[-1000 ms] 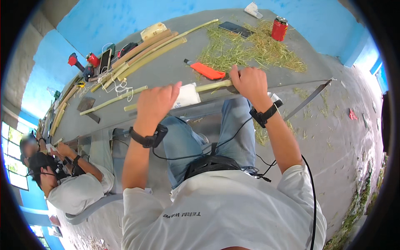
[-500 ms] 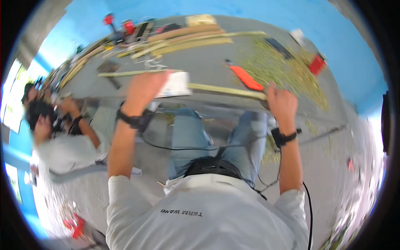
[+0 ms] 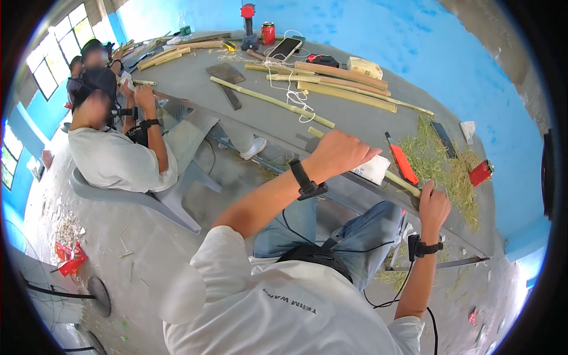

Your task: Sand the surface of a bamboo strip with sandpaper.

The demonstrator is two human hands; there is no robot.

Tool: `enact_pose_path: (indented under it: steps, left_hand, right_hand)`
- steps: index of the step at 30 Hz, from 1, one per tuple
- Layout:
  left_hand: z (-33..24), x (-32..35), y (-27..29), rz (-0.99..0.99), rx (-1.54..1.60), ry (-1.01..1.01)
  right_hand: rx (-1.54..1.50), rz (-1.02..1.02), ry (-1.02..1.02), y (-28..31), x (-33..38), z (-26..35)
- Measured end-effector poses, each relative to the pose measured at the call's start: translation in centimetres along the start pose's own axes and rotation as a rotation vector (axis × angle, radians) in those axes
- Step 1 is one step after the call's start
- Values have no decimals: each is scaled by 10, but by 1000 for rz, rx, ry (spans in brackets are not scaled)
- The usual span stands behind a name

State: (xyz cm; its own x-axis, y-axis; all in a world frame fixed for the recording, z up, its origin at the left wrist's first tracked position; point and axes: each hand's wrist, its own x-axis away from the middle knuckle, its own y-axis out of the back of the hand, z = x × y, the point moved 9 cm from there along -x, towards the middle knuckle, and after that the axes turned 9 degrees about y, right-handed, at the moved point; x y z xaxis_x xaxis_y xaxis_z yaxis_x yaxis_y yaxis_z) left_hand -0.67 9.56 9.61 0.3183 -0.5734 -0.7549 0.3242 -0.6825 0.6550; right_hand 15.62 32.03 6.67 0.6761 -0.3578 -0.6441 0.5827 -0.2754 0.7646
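Observation:
A slim pale-green bamboo strip (image 3: 403,184) lies slantwise along the table's near edge. Closed over it is my left hand (image 3: 338,156), pressing a folded white sheet with print on it (image 3: 374,170) against the strip; whether the sheet goes all the way round is hidden. Past that hand the strip's other end (image 3: 316,132) sticks out. My right hand (image 3: 435,207) is clenched round the near right end. Just beyond the strip lies an orange-red handled cutter (image 3: 403,163). A second bamboo strip (image 3: 272,102) rests further left.
Bamboo pieces (image 3: 349,94), white cord (image 3: 290,89), a phone (image 3: 285,48), a cleaver (image 3: 225,74), a drill (image 3: 249,29) and a red can (image 3: 481,171) are on the table (image 3: 367,136). Green shavings (image 3: 455,177) cover its right side. A co-worker (image 3: 124,142) sits at left.
The view has swung left, showing more of the co-worker and the table's far left. My left hand has slid with the white sheet along the strip, closer to my right hand.

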Motion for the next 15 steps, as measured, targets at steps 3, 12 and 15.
enact_pose_path:
  steps: [3,12,15]
  left_hand:
    - [5,0,7,17,25,-24]
    - [96,8,2,358,-73,121]
    - [137,19,15,306,-112,257]
  right_hand:
    - [-1,13,11,-1,2,-2]
    - [56,16,20,1,4,-2]
    - [37,40,-8,3,-3,7]
